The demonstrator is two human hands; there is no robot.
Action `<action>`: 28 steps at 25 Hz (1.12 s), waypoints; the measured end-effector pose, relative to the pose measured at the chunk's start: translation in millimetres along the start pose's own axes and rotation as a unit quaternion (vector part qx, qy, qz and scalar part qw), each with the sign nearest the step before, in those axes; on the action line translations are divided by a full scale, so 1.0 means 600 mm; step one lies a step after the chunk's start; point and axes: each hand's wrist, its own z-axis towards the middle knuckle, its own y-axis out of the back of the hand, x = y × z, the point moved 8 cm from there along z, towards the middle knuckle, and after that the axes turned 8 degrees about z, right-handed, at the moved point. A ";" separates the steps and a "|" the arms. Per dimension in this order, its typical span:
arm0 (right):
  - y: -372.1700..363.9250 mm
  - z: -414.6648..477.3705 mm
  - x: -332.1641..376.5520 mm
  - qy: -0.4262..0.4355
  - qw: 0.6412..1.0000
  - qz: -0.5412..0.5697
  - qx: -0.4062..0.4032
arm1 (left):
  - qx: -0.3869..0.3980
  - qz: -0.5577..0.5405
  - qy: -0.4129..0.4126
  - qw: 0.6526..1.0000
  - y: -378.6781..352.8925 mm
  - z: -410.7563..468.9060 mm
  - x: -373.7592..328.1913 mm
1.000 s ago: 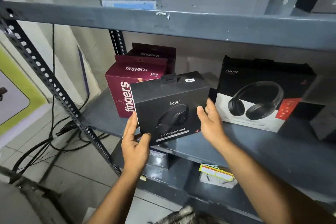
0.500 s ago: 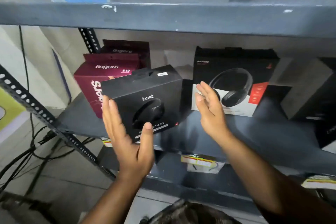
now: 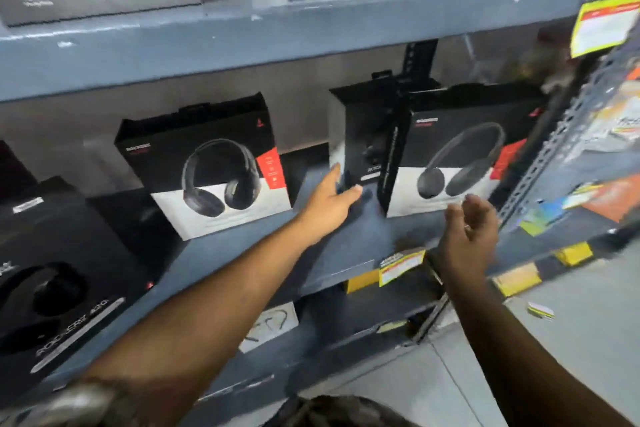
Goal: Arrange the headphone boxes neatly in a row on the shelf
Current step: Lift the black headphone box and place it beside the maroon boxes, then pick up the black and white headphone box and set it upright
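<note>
Left hand (image 3: pixel 329 203) open, reaching dark rear headphone box (image 3: pixel 360 135); right hand (image 3: pixel 467 236) open, empty. Risk: toppling black-and-white front box (image 3: pixel 453 149).

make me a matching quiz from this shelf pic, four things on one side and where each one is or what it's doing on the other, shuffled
Things:
1. left hand
2. right hand
3. all-black Rockerz box
4. black-and-white box with red tab

Places or states:
A. nearest the camera, far left on the shelf
B. stands upright in the middle of the shelf, touched by neither hand
C. reaches into the gap towards the dark box set further back
D. open and empty, in front of the right-hand black-and-white box

Pairs: 1-C, 2-D, 3-A, 4-B
</note>
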 end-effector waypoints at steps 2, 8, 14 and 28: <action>0.027 0.081 0.011 0.003 0.998 -0.056 0.008 | 0.041 0.002 -0.018 0.999 -0.057 0.047 -0.043; 0.021 0.218 0.021 0.033 0.975 -0.170 0.137 | 0.036 0.023 -0.010 0.999 -0.125 0.114 -0.085; 0.015 0.238 -0.014 0.003 0.979 -0.151 0.140 | 0.009 0.003 -0.040 0.999 -0.111 0.106 -0.098; -0.073 -0.066 0.071 0.121 0.946 -0.043 0.298 | -0.254 -0.202 0.116 0.939 0.161 -0.243 0.026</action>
